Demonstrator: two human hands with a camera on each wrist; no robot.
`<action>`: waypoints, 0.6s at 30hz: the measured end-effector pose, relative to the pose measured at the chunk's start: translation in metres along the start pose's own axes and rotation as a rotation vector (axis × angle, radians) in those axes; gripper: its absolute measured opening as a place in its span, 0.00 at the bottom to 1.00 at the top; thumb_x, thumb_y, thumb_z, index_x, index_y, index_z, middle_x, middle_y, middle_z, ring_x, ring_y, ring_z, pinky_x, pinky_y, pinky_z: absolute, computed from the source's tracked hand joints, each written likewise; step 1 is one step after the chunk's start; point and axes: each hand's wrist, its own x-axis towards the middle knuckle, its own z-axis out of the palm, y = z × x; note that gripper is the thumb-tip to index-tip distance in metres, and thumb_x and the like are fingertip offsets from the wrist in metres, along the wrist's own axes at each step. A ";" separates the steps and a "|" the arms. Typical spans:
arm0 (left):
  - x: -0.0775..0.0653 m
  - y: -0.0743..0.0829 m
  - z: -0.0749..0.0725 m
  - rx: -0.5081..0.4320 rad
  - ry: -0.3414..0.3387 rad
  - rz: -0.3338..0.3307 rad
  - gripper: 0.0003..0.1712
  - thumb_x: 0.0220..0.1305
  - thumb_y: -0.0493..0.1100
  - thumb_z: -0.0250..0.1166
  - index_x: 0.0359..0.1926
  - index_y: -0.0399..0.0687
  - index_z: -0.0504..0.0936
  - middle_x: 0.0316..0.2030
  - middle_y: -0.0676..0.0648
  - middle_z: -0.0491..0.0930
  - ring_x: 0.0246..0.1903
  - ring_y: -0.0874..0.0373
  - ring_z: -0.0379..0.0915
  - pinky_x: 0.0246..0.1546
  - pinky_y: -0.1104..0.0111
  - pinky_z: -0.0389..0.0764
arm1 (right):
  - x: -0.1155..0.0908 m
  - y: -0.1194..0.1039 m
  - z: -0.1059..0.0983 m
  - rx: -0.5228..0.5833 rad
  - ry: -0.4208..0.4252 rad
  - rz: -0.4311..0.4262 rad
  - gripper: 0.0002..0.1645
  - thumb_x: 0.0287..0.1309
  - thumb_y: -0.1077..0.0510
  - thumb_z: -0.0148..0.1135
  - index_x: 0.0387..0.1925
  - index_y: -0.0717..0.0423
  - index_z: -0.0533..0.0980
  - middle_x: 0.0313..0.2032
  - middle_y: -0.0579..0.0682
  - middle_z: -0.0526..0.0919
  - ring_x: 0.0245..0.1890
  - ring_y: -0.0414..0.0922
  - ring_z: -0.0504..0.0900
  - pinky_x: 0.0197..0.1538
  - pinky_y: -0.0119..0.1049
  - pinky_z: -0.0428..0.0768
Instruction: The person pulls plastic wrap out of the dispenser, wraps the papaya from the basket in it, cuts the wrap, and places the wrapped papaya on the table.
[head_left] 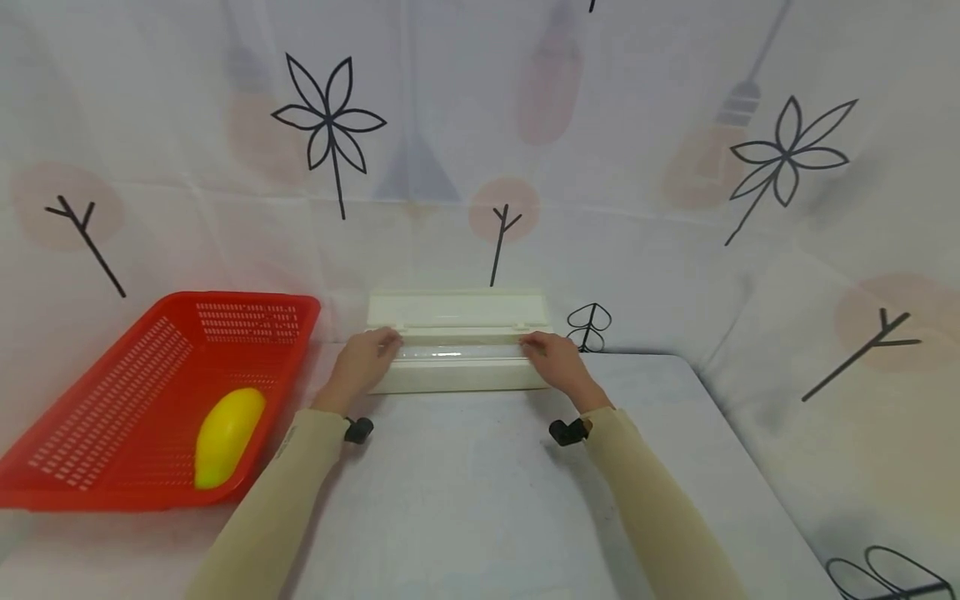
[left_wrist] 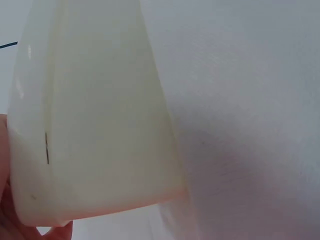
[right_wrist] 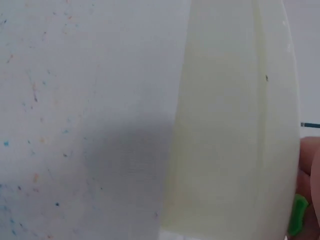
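Note:
A cream-white plastic wrap dispenser [head_left: 461,380] lies along the back of the table in the head view, its lid [head_left: 459,309] raised against the backdrop. Between the hands, clear shiny plastic wrap [head_left: 459,352] shows in the trough. At its left end my left hand [head_left: 365,364] pinches with thumb and fingertips; my right hand [head_left: 558,362] does likewise at the right end. The dispenser's body fills much of both wrist views and hides most of the fingers. Beside the right fingers sits a small green piece [right_wrist: 298,215], its kind unclear.
To the left stands a red plastic basket [head_left: 150,350] with perforated walls, a yellow mango-shaped fruit [head_left: 228,437] inside. White cloth [head_left: 465,500] covers the table. A printed fabric backdrop [head_left: 450,125] rises right behind the dispenser. Each wrist wears a small black camera.

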 end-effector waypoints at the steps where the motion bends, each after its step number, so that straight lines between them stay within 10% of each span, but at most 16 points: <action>1: 0.000 0.000 0.000 -0.006 0.003 -0.008 0.15 0.74 0.47 0.57 0.54 0.48 0.81 0.54 0.43 0.82 0.53 0.45 0.77 0.57 0.50 0.75 | 0.000 0.001 0.001 0.009 0.015 0.005 0.16 0.73 0.55 0.55 0.53 0.57 0.81 0.52 0.57 0.83 0.58 0.58 0.77 0.61 0.56 0.72; 18: -0.010 -0.008 0.004 -0.166 0.172 0.013 0.08 0.71 0.44 0.63 0.47 0.49 0.84 0.45 0.46 0.85 0.48 0.48 0.78 0.57 0.53 0.75 | -0.010 0.011 0.007 0.205 0.185 0.039 0.12 0.68 0.56 0.62 0.48 0.54 0.85 0.43 0.51 0.87 0.36 0.48 0.77 0.40 0.41 0.73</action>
